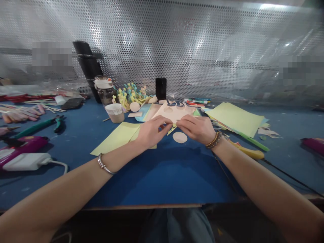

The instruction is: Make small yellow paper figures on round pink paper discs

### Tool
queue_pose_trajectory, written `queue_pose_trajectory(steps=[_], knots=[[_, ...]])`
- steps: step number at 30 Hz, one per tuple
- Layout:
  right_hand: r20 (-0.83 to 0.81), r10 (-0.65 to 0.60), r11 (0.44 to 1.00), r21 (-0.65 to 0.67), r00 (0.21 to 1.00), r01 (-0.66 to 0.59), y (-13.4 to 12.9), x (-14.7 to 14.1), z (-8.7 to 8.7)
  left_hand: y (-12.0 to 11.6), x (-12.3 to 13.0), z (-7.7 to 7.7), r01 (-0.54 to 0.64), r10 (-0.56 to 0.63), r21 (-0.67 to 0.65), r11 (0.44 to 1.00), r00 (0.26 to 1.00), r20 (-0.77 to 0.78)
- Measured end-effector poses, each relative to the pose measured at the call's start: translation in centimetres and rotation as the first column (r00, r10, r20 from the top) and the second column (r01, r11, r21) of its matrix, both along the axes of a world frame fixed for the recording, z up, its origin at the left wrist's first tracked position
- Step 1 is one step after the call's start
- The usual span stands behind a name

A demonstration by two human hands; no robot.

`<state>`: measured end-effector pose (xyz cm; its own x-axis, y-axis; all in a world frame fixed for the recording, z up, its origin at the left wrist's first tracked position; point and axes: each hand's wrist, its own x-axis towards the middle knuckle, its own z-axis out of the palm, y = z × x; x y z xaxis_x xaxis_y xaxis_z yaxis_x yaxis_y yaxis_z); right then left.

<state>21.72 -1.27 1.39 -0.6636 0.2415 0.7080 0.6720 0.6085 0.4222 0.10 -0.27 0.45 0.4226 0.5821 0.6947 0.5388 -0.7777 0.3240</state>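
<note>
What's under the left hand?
Yellow paper on the blue table: most shows left of the left hand, with a small bit poking out on the near side. The part beneath hand and wrist is covered, so anything else there can't be seen.

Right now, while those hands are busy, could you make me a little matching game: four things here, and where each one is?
1. Smartphone
2. Nearer paper disc
3. Silver bangle
4. Beaded bracelet

A. Around the left wrist
B. Flat on the blue tabletop, by the right hand
C. Around the right wrist
D. Upright before the perforated metal screen

Pairs: 1-D; 2-B; 3-A; 4-C
</note>
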Motion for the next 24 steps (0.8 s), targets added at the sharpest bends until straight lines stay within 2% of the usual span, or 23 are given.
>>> queue_pose_trajectory(steps=[3,6,13,20,24], knots=[[0.01,-0.021,1.0,-0.005,1.0,0.021,-0.08,-0.04,-0.02,-0.14,0.43,0.17,0.119,-0.097,-0.3,0.947,0.991,0.089],[0.012,-0.019,1.0,-0.022,1.0,0.019,-0.08,-0.14,-0.11,-0.36,0.72,0.32,0.188,-0.122,-0.429,0.884,0.977,0.175],[-0.087,-0.014,0.996,-0.095,0.996,0.005,-0.09,-0.24,-0.18,-0.49,0.64,0.52,0.155,-0.084,-0.439,0.885,0.981,0.177],[0.007,-0.049,0.986,-0.16,0.999,0.049,-0.28,-0.21,-0.02,-0.39,0.63,0.26,0.184,-0.13,-0.456,0.871,0.981,0.146],[-0.046,-0.123,0.969,-0.22,0.991,0.111,-0.17,0.26,0.49,-0.25,0.47,0.48,0.166,-0.085,-0.504,0.848,0.98,0.181]])
